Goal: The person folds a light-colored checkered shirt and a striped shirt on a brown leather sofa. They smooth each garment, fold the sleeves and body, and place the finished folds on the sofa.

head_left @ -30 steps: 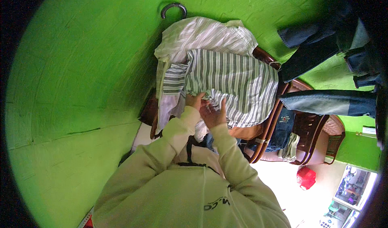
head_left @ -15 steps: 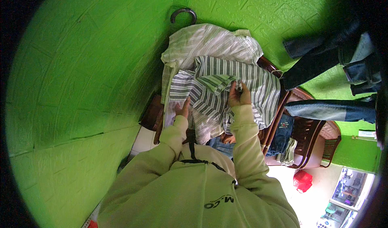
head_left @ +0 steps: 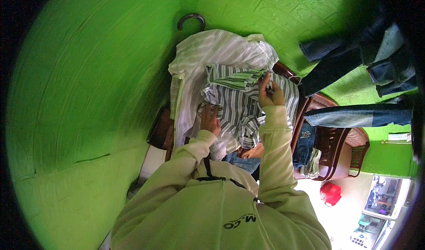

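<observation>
A shirt with dark and white stripes (head_left: 237,106) lies bunched in front of me, its upper edge folded over. My right hand (head_left: 271,94) pinches a folded part of it near the upper right. Against the shirt's left part rests my left hand (head_left: 210,119), its fingers stretched upward along the cloth. Underneath and beyond spreads a paler striped shirt (head_left: 212,50). A checked cloth (head_left: 175,95) hangs at the left side of the pile. Blue denim (head_left: 243,161) and something brown show below the striped shirt, partly hidden by my right sleeve.
Green brick-patterned walls (head_left: 102,95) meet behind the pile. Several jeans (head_left: 354,117) hang at the right. Folded denim (head_left: 304,146) lies beside a dark wooden chair (head_left: 332,150). A red bag (head_left: 330,193) sits on the pale floor. A dark curved object (head_left: 191,19) stands near the corner.
My right hand has drawn the pinched cloth up and to the right, stretching the folded edge. My left hand has shifted slightly right across the shirt. The whole view has swung a little.
</observation>
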Motion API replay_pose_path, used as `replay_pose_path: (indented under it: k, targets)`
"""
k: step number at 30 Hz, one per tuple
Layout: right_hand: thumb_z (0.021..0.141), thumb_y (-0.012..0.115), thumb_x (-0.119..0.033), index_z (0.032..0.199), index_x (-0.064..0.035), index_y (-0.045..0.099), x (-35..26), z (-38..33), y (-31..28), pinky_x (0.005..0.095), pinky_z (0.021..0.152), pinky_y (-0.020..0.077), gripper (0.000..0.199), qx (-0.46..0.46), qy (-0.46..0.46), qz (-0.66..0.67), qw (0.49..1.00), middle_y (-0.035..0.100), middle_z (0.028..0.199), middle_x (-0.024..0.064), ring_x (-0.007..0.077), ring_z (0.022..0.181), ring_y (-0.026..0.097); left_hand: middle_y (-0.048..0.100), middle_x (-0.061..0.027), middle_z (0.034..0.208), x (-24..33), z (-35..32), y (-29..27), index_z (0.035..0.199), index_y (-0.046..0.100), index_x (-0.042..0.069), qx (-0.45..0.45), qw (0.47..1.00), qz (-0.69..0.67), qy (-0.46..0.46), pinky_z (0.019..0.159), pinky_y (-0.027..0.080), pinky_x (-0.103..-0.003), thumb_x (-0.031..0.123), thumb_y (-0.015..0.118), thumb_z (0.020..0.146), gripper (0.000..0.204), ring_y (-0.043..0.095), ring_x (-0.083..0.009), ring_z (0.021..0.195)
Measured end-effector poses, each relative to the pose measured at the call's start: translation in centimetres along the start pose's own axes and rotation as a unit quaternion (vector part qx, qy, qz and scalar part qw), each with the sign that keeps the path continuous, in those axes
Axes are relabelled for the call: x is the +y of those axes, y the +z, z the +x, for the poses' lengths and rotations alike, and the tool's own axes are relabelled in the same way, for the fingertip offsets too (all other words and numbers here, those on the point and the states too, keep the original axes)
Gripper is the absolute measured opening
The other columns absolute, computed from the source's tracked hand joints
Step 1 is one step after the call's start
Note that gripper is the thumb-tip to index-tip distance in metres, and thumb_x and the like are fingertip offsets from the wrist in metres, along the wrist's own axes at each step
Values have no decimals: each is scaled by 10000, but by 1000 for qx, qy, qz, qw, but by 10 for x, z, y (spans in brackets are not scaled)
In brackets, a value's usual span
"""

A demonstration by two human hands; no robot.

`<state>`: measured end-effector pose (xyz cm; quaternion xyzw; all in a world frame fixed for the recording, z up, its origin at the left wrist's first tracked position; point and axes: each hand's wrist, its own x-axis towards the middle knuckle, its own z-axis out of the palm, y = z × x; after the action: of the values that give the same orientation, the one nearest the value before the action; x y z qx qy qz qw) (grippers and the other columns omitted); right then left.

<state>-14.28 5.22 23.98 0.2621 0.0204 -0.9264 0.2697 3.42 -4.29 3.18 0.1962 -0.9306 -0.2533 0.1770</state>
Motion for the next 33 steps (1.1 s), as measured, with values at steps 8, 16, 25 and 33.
replay_pose_path:
  k: [8, 16, 25, 33]
  targets:
    - [860, 440, -10, 1066, 145, 429, -2, -15, 6, 366, 742, 570, 258, 12, 33, 26, 999, 569, 965, 233, 313, 859, 611, 177, -224, 1433, 35, 40, 17, 1333, 320, 10, -79, 988, -81, 101, 1077, 163, -506, 381, 540, 832, 662, 157, -429, 1318]
    - [850, 498, -102, 991, 76, 459, -3, -56, -75, 300, 677, 523, 230, 8, 181, -61, 982, 548, 927, 204, 275, 803, 565, 307, -197, 1370, -55, 58, 81, 1318, 374, 47, -418, 903, 93, -41, 1048, 150, -512, 474, 355, 892, 604, 219, -394, 1275]
    - [827, 582, -276, 827, -123, 507, -39, -102, -239, 301, 537, 395, 171, 162, 137, -270, 939, 511, 742, 67, 179, 593, 460, 512, -155, 1209, -171, -5, 105, 1205, 510, 37, -80, 851, -452, -256, 964, 338, -404, 328, 441, 905, 424, 461, -307, 1127]
    - [822, 503, -209, 962, -36, 545, -108, -88, -225, 378, 818, 414, 227, 356, -378, -387, 762, 547, 911, 138, 286, 861, 517, 564, -152, 1136, -132, 42, 47, 1219, 482, -1, -19, 829, -505, -238, 928, 409, -349, 330, 588, 855, 504, 511, -226, 1099]
